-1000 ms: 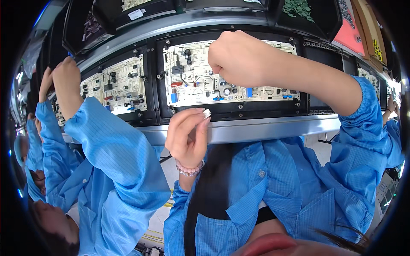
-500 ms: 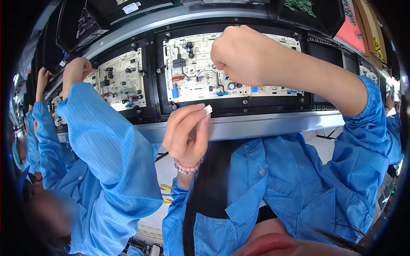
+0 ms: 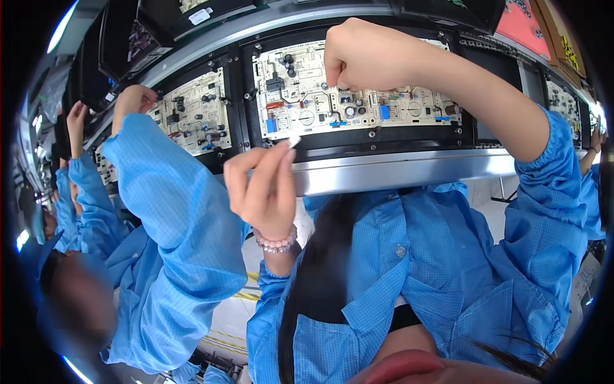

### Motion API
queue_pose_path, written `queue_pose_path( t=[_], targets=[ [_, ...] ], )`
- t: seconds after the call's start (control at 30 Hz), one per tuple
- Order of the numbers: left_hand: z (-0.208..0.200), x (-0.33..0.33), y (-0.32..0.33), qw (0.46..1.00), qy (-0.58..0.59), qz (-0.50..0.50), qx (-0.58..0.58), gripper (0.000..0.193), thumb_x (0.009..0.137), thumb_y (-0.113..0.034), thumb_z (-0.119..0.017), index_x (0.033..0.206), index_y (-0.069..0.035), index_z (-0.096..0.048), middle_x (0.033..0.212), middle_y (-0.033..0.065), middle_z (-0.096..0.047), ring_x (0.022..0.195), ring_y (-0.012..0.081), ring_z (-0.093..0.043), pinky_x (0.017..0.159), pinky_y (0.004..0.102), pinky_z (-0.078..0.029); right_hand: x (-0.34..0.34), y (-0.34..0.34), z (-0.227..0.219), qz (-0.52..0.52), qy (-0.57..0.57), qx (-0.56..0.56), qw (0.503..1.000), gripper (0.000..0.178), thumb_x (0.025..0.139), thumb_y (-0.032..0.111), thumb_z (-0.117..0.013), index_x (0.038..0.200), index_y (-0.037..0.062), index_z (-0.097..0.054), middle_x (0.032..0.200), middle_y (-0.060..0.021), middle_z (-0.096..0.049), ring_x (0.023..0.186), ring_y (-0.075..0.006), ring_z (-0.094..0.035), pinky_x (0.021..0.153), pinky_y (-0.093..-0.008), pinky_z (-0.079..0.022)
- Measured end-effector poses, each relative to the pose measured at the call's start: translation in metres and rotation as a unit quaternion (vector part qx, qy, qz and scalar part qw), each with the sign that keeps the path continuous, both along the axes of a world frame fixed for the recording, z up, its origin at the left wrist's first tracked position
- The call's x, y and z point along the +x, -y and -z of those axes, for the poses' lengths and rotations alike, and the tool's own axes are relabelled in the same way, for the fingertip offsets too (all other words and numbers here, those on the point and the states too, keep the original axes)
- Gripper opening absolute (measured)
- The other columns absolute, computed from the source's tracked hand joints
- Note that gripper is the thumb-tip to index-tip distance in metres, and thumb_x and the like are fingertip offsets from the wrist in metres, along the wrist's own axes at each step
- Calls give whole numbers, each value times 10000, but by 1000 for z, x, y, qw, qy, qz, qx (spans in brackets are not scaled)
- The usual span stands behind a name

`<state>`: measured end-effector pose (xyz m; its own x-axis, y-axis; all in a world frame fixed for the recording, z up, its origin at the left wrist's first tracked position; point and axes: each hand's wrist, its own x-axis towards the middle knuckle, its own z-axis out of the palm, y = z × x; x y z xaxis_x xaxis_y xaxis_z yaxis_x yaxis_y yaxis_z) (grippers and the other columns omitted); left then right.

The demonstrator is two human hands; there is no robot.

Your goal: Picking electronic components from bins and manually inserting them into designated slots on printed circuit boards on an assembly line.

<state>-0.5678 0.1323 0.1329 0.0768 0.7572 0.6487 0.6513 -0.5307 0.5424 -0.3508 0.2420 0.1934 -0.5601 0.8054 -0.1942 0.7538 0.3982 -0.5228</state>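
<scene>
My left hand (image 3: pixel 263 192), a beaded bracelet at its wrist, pinches a small white piece (image 3: pixel 294 142) between thumb and fingertips. It hovers just in front of the near edge of a pale circuit board (image 3: pixel 316 96) seated in a black frame. Over the upper middle of that board is my right hand (image 3: pixel 364 56), its fingers curled and closed downward. Whatever they hold, if anything, is hidden. Around it the board carries a red part (image 3: pixel 274 105), a blue block (image 3: pixel 271 125), dark round capacitors and a dark heat sink (image 3: pixel 275 84).
A metal rail (image 3: pixel 396 171) runs along the near side. At left, a co-worker's hand (image 3: pixel 133 102) works over another circuit board (image 3: pixel 185 118). Black bins (image 3: pixel 137 48) line the far side, and a red-pink tray (image 3: pixel 526 29) stands at far right.
My left hand has drawn a little left, away from the board, still pinching the white piece. The view has shifted slightly; my right hand stays closed over the board.
</scene>
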Motion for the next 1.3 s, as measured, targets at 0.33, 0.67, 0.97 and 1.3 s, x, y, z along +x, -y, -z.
queue_pose_path(
  t=[0.33,0.67,0.97,1.3],
  targets=[
    [-33,0,-68,970,-135,-121,-162,56,816,-95,-717,858,-62,-731,821,78,-682,728,230,-662,630,331,-511,45,14,3,11,-152,249,956,239,902,182,-621,984,-18,-721,759,-135,-699,538,-177,-640,538,-294,-541],
    [-43,-19,-76,925,194,19,-326,207,968,-159,-587,1144,-53,-561,769,94,-685,601,116,-615,554,210,-453,285,30,-62,533,-42,310,786,229,887,223,-608,911,11,-691,689,-102,-662,596,-185,-652,550,-339,-530],
    [-46,-38,-89,857,366,147,-332,234,1001,-141,-514,1148,37,-555,1014,189,-671,889,230,-686,801,287,-564,458,54,-19,547,164,525,631,285,791,227,-631,924,-12,-710,884,-252,-686,872,-411,-663,832,-454,-517],
    [-77,-24,-99,935,74,-44,-345,363,911,-194,-684,1175,51,-644,970,108,-711,844,105,-665,674,191,-506,551,38,-20,522,327,213,758,501,848,488,-558,1064,65,-718,1038,-185,-696,986,-367,-647,906,-454,-479]
  ],
)
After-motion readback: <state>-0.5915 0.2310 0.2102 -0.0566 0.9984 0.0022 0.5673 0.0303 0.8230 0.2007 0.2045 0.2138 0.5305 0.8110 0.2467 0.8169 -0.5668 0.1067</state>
